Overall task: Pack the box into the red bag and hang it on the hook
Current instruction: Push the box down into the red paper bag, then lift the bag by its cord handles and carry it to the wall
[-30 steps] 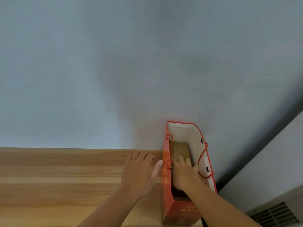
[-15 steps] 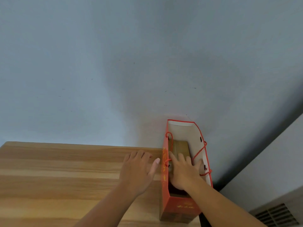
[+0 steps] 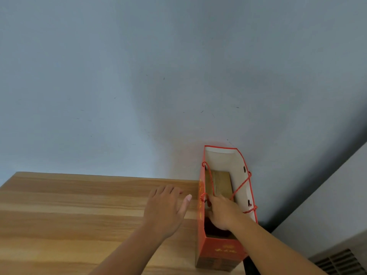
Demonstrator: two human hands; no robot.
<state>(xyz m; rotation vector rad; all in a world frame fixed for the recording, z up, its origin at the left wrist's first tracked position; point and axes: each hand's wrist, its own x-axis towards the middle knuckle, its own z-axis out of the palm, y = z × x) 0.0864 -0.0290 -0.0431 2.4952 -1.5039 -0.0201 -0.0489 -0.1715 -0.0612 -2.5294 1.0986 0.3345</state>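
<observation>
Since the earlier frames your right hand (image 3: pixel 223 214) has drawn its fingers in: they lay spread flat over the box, and now they are bunched at the near end of the bag's mouth, close to where the two rope handles (image 3: pixel 241 185) cross. Your view has also tipped down a little, so more of the wooden table (image 3: pixel 69 215) shows.

From the head camera, the only view you have: the red bag (image 3: pixel 220 249) stands upright at the table's right end, against the wall, its mouth open. The box (image 3: pixel 221 182) is already down inside it, its brown top well below the rim, so you can count the packing as done or all but done. Your right hand is curled inside the bag's mouth; whether it actually grips the handles or merely rests beside them, I cannot tell, since the fingertips are hidden under the hand. Your left hand (image 3: pixel 165 210) lies open and flat on the table just beside the bag's left wall, not touching it, holding nothing.

What remains, by my reading, is the second half: gather both handles, lift the bag and hang it. No hook shows anywhere here, so you will have to look for it.
</observation>
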